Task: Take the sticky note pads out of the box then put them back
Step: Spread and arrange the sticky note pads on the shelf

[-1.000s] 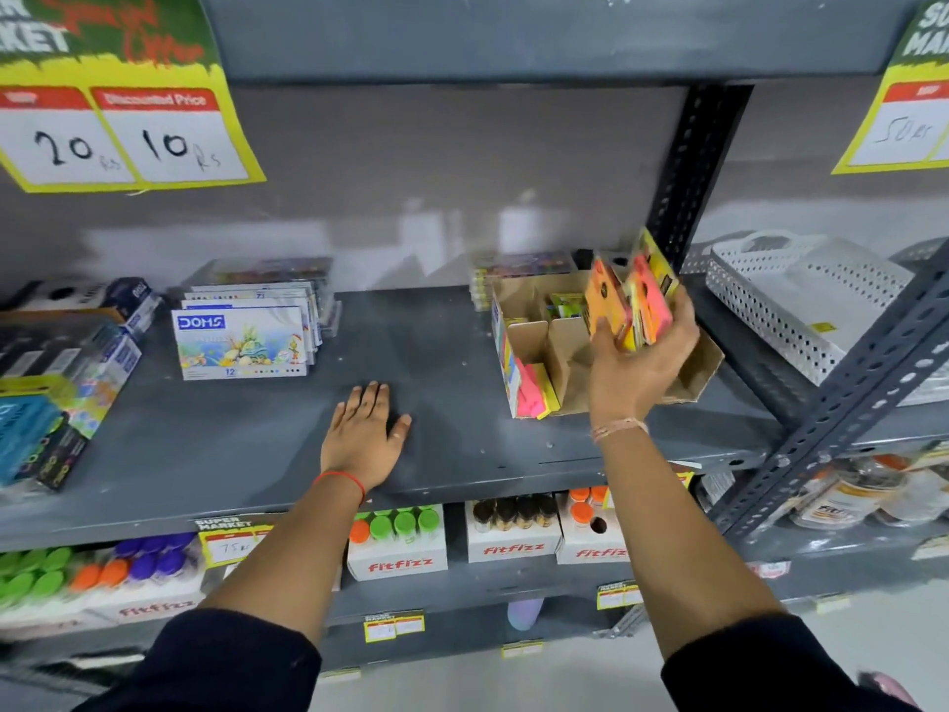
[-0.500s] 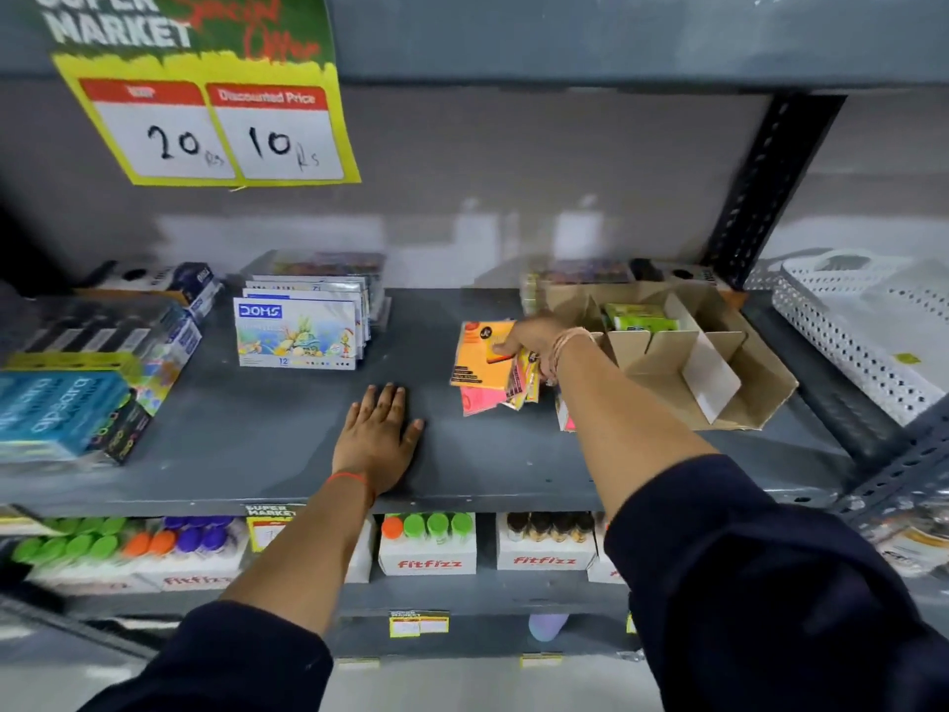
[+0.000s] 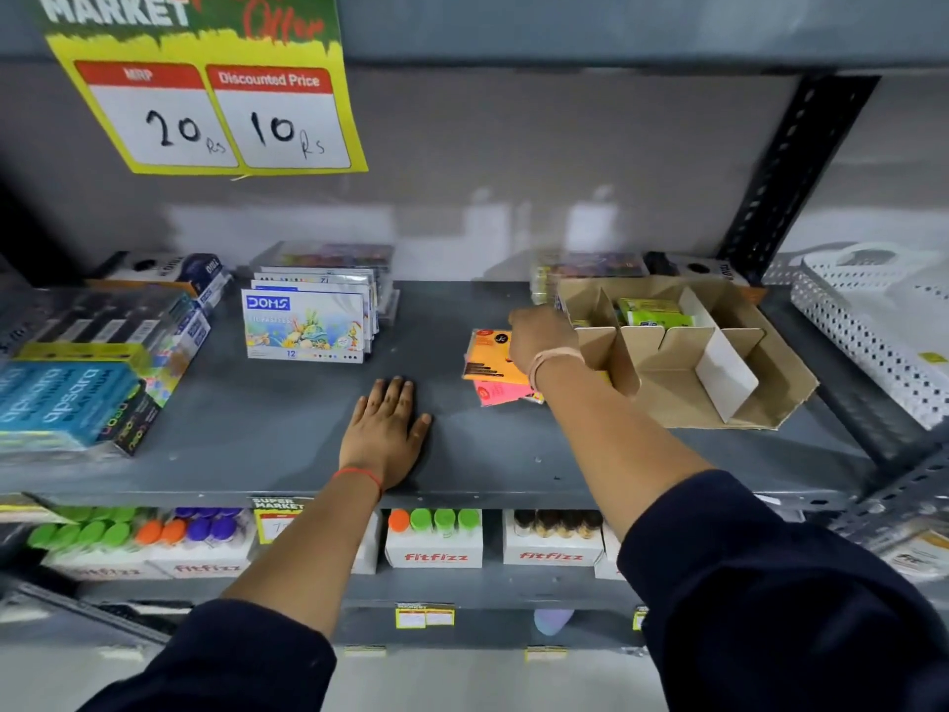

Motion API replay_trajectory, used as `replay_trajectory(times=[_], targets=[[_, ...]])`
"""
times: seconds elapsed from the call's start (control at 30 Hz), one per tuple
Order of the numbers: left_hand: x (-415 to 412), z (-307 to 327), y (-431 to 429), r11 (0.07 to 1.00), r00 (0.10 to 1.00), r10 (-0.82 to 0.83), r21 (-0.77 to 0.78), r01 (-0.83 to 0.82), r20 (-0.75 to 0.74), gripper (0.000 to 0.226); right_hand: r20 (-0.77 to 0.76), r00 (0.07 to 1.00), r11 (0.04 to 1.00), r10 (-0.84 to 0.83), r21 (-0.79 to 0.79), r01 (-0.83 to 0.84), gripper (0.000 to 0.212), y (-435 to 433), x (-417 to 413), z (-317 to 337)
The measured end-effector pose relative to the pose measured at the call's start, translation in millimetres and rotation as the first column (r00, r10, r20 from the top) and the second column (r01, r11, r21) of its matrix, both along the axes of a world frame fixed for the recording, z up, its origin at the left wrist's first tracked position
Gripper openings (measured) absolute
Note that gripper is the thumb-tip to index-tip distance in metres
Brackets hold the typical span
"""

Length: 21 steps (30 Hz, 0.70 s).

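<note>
A small stack of sticky note pads (image 3: 490, 359), orange on top and pink beneath, lies on the grey shelf (image 3: 287, 434) just left of the cardboard box (image 3: 770, 398). My right hand (image 3: 542, 336) sits on the stack's right corner, knuckles up and fingers curled down onto the pads; the fingertips are hidden. The box has cardboard dividers, and green sticky note pads (image 3: 649, 313) stand in its far compartment. The near compartments look empty. My left hand (image 3: 382, 431) rests flat on the shelf with fingers spread, holding nothing.
DOMS crayon packs (image 3: 305, 326) stand left of centre, and pen boxes (image 3: 77, 393) fill the far left. A white perforated basket (image 3: 873, 326) sits right of the slotted upright (image 3: 791, 167). Fitfizz bottle boxes (image 3: 434, 544) line the lower shelf. A yellow price sign (image 3: 215, 95) hangs above.
My right hand carried the pads from above the box leftward and down onto the shelf. The view shifted right to left. My left hand stayed flat on the shelf.
</note>
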<state>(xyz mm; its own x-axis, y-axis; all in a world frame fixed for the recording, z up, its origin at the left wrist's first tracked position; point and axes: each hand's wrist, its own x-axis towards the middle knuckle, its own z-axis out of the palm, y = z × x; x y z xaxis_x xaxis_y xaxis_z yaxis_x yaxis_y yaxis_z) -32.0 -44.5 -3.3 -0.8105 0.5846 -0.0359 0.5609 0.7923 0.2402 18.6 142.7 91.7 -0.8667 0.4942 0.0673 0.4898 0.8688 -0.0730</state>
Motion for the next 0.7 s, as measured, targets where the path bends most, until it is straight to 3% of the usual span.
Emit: replay_trajectory(times=[0.07, 0.2, 0.37, 0.53, 0.7], targets=[[0.6, 0.9, 0.0, 1.0, 1.0, 0.002, 0.011, -0.002, 0.001, 0.057, -0.019, 0.999, 0.996, 0.044, 0.083, -0.043, 0.026, -0.6, 4.0, -5.9], [1.0, 2.5, -1.1, 1.0, 1.0, -0.005, 0.018, 0.005, 0.014, 0.057, 0.051, 0.992, 0.993, 0.114, 0.005, -0.114, 0.027, 10.9, 6.0, -6.3], [-4.8, 6.8, -10.2, 0.998, 0.999, -0.02, 0.059, 0.018, 0.044, 0.055, 0.32, 0.898, 0.953, 0.302, -0.133, -0.273, 0.073, 21.5, 3.3, -0.2], [-11.2, 6.3, -31.3, 1.0, 1.0, 0.016, 0.019, -0.016, 0.016, 0.053, 0.233, 0.927, 0.93, 0.293, -0.294, -0.22, 0.076, 25.7, -1.7, -1.4], [-12.9, 5.7, -41.7, 0.999, 0.999, 0.038, 0.036, -0.039, 0.031, 0.052, 0.2, 0.941, 0.918, 0.273, -0.345, -0.193, 0.072, 28.8, -5.7, -2.4]])
